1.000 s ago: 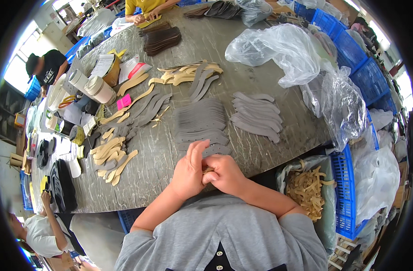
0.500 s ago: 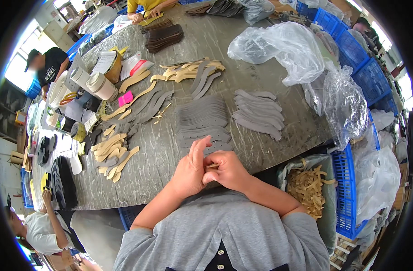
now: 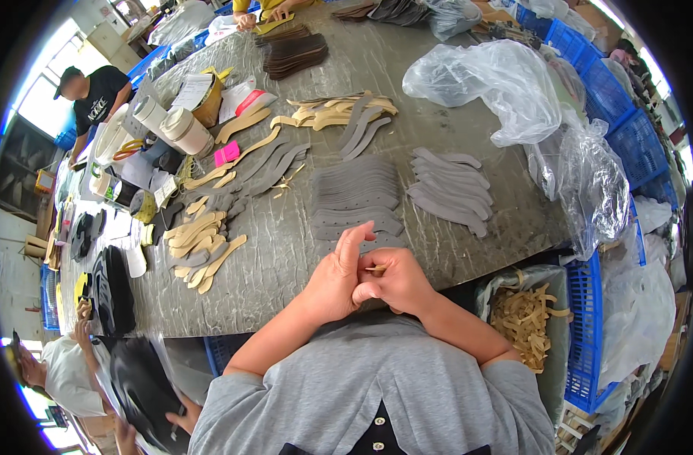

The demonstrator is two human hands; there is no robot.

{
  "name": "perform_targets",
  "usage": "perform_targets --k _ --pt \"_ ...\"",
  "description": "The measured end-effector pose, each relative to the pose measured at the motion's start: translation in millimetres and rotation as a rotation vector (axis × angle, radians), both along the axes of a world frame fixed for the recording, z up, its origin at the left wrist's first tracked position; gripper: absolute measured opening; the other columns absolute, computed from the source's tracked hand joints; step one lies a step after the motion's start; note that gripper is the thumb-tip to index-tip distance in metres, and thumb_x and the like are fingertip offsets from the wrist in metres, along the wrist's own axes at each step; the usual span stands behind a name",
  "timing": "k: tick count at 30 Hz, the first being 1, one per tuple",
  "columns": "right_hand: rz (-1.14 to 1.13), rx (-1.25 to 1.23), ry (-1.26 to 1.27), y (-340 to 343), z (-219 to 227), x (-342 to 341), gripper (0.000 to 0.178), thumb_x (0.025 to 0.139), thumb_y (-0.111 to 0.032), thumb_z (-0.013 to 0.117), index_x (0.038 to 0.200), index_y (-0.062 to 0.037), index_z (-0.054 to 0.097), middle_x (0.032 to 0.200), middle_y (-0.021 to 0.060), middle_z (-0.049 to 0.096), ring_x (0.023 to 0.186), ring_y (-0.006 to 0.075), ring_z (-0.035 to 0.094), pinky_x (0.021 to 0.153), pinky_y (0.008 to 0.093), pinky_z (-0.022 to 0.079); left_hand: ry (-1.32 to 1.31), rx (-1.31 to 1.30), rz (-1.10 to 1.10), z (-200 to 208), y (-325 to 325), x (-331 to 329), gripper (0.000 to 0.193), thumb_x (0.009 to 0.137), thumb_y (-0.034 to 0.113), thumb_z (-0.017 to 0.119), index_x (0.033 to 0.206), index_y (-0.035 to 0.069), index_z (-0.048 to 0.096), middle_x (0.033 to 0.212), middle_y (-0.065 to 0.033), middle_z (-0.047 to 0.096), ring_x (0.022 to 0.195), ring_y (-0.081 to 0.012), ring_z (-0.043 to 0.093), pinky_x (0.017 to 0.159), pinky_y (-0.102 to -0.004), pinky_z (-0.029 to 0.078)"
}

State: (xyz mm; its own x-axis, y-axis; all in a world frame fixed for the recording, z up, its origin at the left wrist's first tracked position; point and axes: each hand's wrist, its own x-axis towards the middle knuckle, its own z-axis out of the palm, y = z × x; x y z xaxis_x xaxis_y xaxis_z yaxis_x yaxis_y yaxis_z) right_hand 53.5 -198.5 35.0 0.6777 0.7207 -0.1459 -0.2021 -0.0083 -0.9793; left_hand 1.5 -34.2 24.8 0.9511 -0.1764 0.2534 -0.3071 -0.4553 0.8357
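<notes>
My left hand (image 3: 333,274) is raised in front of my chest, its visible fingers stretched upward and nothing seen in them. Its palm side meets my right hand (image 3: 401,280), whose fingers are curled closed around a small tan strip (image 3: 376,268); only a bit of that strip shows. Just beyond the hands, on the table, lies a row of overlapping grey curved strips (image 3: 354,186), the nearest ones dotted with small holes. To its right is a smaller fan of grey curved strips (image 3: 450,189). A loose pile of tan and grey strips (image 3: 198,243) lies to the left.
At the right table edge stands a lined bin of tan scraps (image 3: 522,322) beside a blue crate (image 3: 585,326). Clear plastic bags (image 3: 487,83) cover the far right. White containers (image 3: 185,130) stand at left. Co-workers are around the table; one at lower left handles a black bag-like item (image 3: 145,387).
The view has shifted, so the table things sit slightly further right. My hands stay together in nearly the same pose. At lower left, a co-worker's black item has come into view.
</notes>
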Motion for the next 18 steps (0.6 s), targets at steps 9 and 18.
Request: perform_targets --k 9,18 --pt "0.037 0.401 0.52 3 -11 6 0.005 0.093 -0.004 0.052 0.089 -0.0066 0.054 0.069 -0.003 0.048 0.06 0.0057 0.042 0.054 0.0228 0.033 0.274 -0.565 0.05 8 13 0 0.055 0.099 0.04 0.052 0.133 -0.002 0.046 0.12 -0.014 0.056 0.085 -0.0177 0.061 0.07 -0.03 0.051" --pt "-0.175 0.257 0.516 5 -19 1 0.022 0.094 -0.005 0.042 0.111 -0.0072 0.055 0.081 -0.0006 0.049 0.064 0.0066 0.042 0.054 0.0216 0.034 -0.053 -0.068 0.029 24 14 8 0.029 0.077 -0.011 0.071 0.101 0.004 0.068 0.108 -0.0087 0.06 0.081 -0.0177 0.063 0.07 -0.0288 0.052"
